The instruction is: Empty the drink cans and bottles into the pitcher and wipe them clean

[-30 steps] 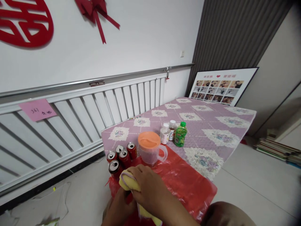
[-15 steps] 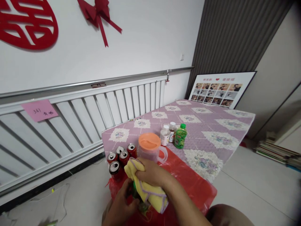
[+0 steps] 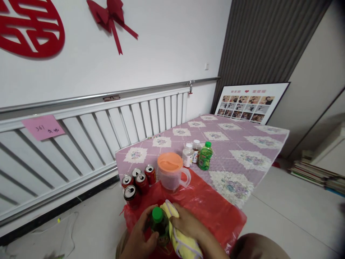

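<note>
Near the front of the red plastic sheet, a green-capped bottle stands upright. My left hand is closed around its left side, the thumb across the front. My right hand grips a folded yellow cloth with a purple edge, pressed along the bottle's right side. The bottle's lower part is partly hidden by fingers and cloth. Just beyond both hands is a clear plastic pitcher with an orange lid.
Several opened red drink cans cluster left of the pitcher. Two white-capped bottles and a green bottle stand behind it on the purple floral tablecloth. A white radiator runs along the wall.
My right hand with the yellow cloth has moved down and right from above the bottle to its side, uncovering the green cap. My left hand stays on the bottle.
</note>
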`<state>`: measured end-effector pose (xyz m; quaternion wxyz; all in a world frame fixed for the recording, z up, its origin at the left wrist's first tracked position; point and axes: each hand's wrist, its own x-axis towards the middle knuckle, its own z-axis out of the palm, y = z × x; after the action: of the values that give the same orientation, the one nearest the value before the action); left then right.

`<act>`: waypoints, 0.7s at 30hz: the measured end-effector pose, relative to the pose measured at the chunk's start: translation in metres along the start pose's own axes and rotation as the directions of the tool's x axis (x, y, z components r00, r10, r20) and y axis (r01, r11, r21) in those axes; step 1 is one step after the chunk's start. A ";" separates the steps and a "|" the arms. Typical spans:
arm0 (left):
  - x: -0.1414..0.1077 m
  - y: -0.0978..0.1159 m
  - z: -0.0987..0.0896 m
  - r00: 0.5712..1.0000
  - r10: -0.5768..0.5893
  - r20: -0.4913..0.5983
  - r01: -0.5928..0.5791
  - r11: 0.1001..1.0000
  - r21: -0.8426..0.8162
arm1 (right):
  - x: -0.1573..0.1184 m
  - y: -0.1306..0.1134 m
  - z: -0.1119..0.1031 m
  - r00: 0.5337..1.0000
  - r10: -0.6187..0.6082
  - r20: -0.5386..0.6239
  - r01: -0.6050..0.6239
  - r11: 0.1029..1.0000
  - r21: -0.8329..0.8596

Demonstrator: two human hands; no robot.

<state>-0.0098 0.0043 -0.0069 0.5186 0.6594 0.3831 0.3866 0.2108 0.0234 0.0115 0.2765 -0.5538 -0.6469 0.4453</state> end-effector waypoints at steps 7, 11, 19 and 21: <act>-0.002 -0.011 0.003 0.978 0.158 -0.136 -0.108 0.943 0.314 | -0.013 -0.044 -0.018 0.977 -0.201 -0.074 0.200 0.980 -0.016; -0.002 -0.011 0.005 0.977 0.114 -0.179 -0.039 0.926 0.375 | -0.027 -0.064 -0.021 0.942 -0.327 -0.076 0.323 0.944 -0.070; 0.000 0.002 0.010 0.970 -0.043 -0.241 0.063 0.995 0.076 | -0.069 -0.018 -0.001 0.946 -0.290 -0.143 0.264 0.948 -0.178; 0.001 0.009 0.009 0.968 -0.059 -0.243 0.081 0.993 0.083 | -0.074 -0.004 0.004 0.966 -0.250 -0.059 0.236 0.954 -0.183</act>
<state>0.0001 0.0005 0.0002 0.4507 0.6172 0.4835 0.4267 0.2222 -0.0492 0.0234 0.3060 -0.5099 -0.7346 0.3266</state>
